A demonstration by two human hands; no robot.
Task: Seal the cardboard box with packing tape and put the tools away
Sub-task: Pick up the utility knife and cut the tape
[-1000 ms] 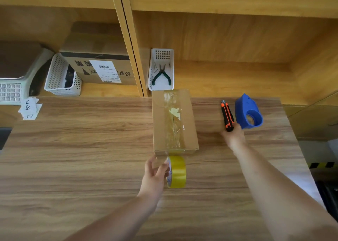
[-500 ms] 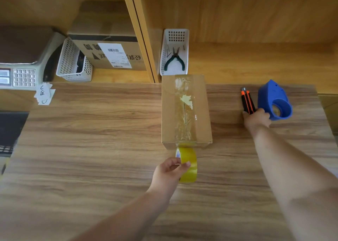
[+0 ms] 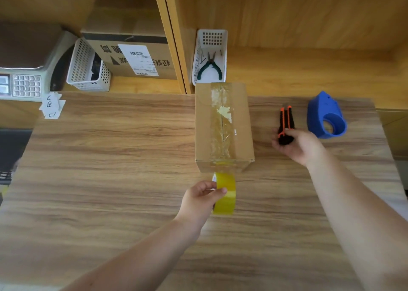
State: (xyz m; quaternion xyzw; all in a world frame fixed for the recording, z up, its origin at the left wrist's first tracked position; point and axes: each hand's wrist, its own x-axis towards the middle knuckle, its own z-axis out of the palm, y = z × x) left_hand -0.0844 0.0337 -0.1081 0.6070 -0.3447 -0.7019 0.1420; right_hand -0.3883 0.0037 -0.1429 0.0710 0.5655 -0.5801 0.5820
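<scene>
Left hand (image 3: 199,199) gripping tape roll (image 3: 225,193) — right hand (image 3: 297,144) gripping knife (image 3: 286,123)

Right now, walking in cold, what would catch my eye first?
Probably the yellow tape roll in the left hand, its strip running up onto the box at the table's middle. Next, the orange-and-black knife gripped by the right hand, beside the blue dispenser.

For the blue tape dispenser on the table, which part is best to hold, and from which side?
Probably the rounded ring end of the dispenser, which faces the person; come from the near side. Its pointed end faces the shelf, and the right hand is just left of it.
</scene>
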